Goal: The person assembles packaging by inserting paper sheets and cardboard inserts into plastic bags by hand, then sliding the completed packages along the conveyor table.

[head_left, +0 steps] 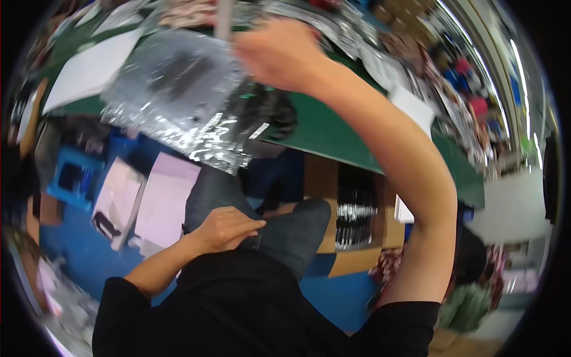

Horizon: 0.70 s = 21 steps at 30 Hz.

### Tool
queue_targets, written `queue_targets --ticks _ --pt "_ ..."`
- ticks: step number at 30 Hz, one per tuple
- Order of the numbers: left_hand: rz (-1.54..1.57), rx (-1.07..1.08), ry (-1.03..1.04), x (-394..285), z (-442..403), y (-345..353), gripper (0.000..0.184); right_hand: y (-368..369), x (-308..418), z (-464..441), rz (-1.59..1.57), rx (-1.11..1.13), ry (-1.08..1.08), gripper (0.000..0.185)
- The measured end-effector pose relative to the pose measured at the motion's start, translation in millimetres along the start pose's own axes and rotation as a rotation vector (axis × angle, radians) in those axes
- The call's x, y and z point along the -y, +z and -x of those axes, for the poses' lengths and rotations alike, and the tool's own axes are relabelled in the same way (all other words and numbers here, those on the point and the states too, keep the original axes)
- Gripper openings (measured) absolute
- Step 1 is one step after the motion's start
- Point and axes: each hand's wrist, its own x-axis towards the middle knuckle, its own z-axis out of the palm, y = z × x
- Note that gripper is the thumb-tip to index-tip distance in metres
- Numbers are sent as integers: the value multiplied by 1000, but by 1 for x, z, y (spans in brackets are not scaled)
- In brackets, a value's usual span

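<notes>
A clear plastic bag [178, 89] with a dark patch showing through it lies over the near edge of the green table [333, 128], its shiny lower end hanging down. My right hand [276, 53] is at the bag's upper right corner, blurred by motion; its fingers are too smeared to tell what they grip. Beside the bag, below that hand, is a dark, crumpled item [270, 110]. My left hand [229, 229] rests over my lap, away from the bag, with its fingers close together and nothing seen in them.
An open cardboard box [357, 262] with shiny packets stands under the table on the right. A blue stool [74, 178] and pale stacks [163, 199] are at the left. White sheets [92, 71] lie on the table. Another person's arm [33, 119] shows at the far left.
</notes>
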Motion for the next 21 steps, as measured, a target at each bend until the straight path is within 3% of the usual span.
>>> queue_targets --ticks 1,6,11,14,18,21 --pt "7 -26 24 1 2 -3 32 13 -14 17 -149 -74 77 12" --pt "-36 -227 30 15 18 -37 33 40 -42 53 -754 152 619 19" --pt "-99 -355 4 39 20 -59 34 73 -48 54 -546 79 557 24" --pt "-201 -502 -104 53 12 -68 33 86 -40 42 -215 -75 224 24" --pt "-387 -633 -225 69 -4 -78 31 95 -28 28 -248 50 31 31" --pt "-382 -585 -258 77 -6 -79 34 103 -32 22 -250 51 -19 31"
